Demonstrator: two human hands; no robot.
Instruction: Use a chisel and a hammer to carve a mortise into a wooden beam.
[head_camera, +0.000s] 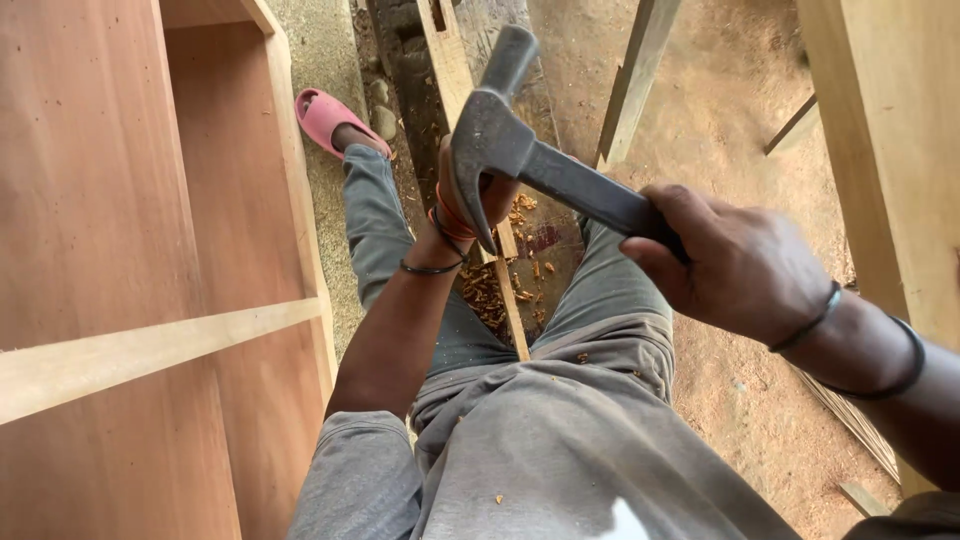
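My right hand (735, 262) grips the dark handle of a grey metal claw hammer (515, 140), its head raised in the middle of the view. Below the hammer head my left hand (470, 200), with dark and orange bands at the wrist, reaches down and is closed on a tool or the strip; the hammer hides what it holds. It sits against a long narrow wooden strip (455, 70) that runs between my legs over a dark board. Reddish wood chips (490, 290) lie scattered around the strip.
A large reddish-brown plywood cabinet frame (120, 200) with a pale cross rail (150, 345) fills the left. A pink sandal (325, 118) is on my foot. Pale timber posts (895, 150) stand at right on sandy ground (720, 110).
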